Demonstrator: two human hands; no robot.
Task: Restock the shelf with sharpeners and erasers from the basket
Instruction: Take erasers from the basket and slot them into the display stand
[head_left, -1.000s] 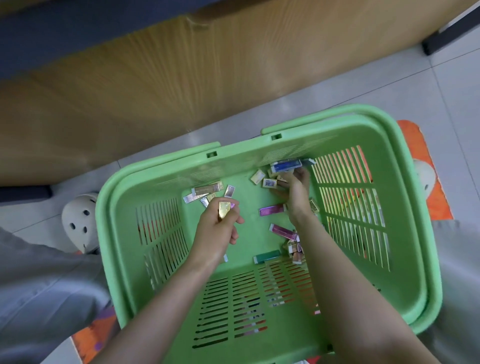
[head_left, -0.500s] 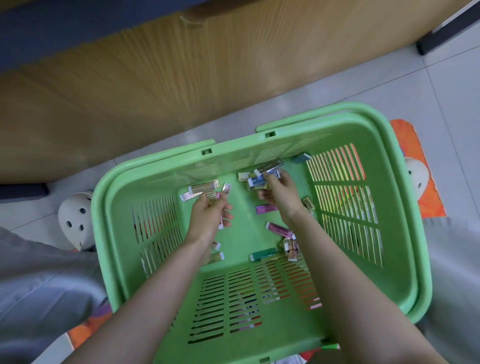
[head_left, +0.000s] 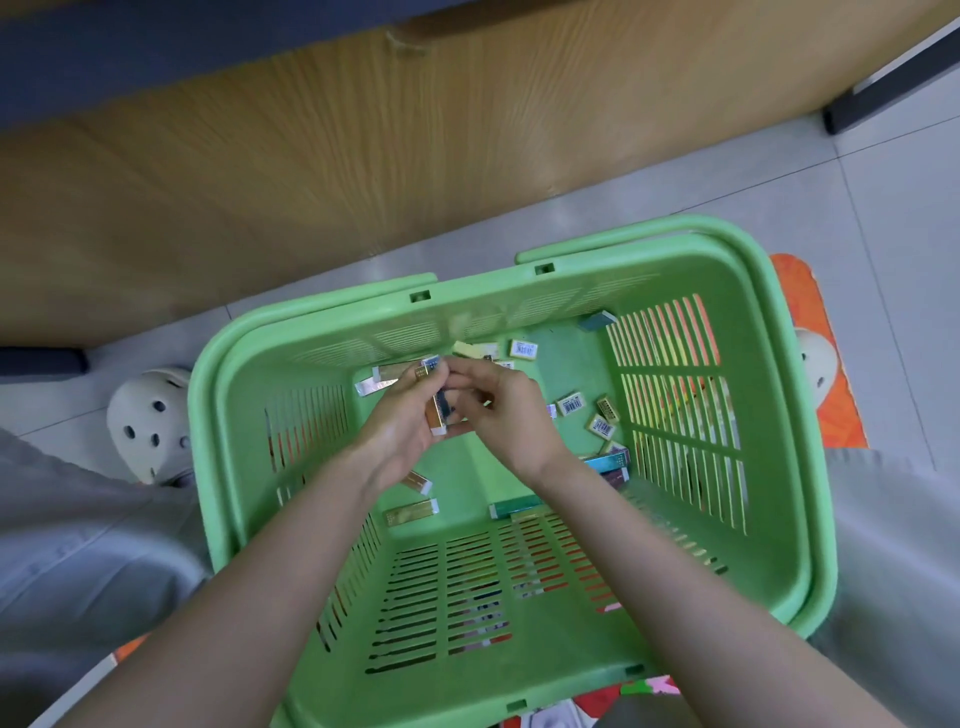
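Observation:
A green slatted basket (head_left: 779, 415) stands on the floor between my legs. Several small wrapped erasers (head_left: 571, 403) lie scattered on its bottom, mostly toward the far and right sides. Both hands meet above the basket's middle. My left hand (head_left: 400, 431) grips a small stack of erasers (head_left: 436, 410), gold and dark ones held upright. My right hand (head_left: 498, 410) pinches the top of that stack from the right. Whether my right hand holds more pieces is hidden by its fingers.
A wooden shelf base (head_left: 311, 166) runs across the top, just beyond the basket. White perforated clogs (head_left: 150, 421) flank the basket on a grey tiled floor (head_left: 857, 208). An orange mat (head_left: 810, 332) shows at right. My grey trouser legs (head_left: 78, 545) border both sides.
My hands were apart, each picking erasers from the basket bottom. They have come together over the middle, and the erasers from the right hand now sit against the stack in the left.

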